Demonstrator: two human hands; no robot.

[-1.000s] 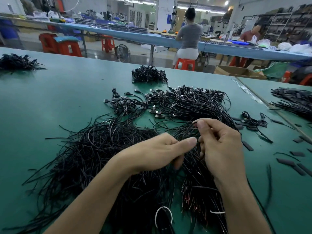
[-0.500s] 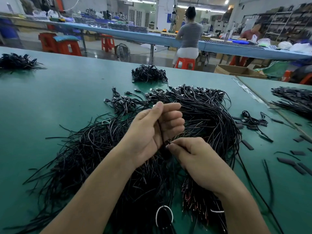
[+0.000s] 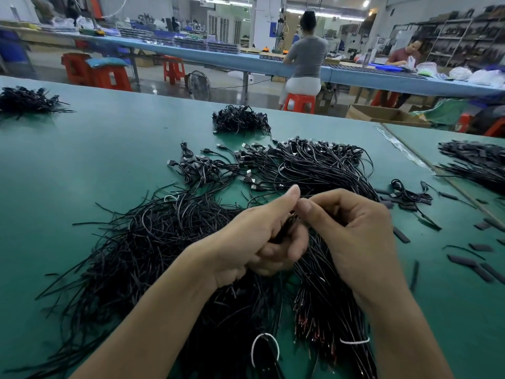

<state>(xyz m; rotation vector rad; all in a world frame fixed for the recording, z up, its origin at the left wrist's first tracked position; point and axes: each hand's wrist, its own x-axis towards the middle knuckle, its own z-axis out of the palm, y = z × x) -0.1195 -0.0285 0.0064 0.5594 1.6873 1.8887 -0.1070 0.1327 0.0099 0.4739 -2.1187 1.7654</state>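
**Both hands clamped on black cables above the heap**

The left hand and the right hand meet over the middle of the green counter, fingertips touching. The left grip is curled round a cable bunch, a short dark sheaf that shows between palm and fingers, with the thumb pointing up. The right grip is pinched, thumb against forefinger, on a thin strand just beside the left thumb tip. The fingers hide how far that strand runs.

Under and left of the hands a loose heap of cut black cables spreads across the counter. A tied bundle runs beneath the right wrist toward the near edge, showing reddish bared ends and a white band. A white tie loop lies on the cables close to the bottom edge.

Beyond the hands lies a sheaf of USB cables, plugs at the far and left side. A small pile sits farther back, well apart. Short black sleeve pieces are scattered to the right of the hands. A far-left pile and a right-hand pile lie near the edges of the view.

Behind, a person in a grey top sits on a red stool at a long blue counter.
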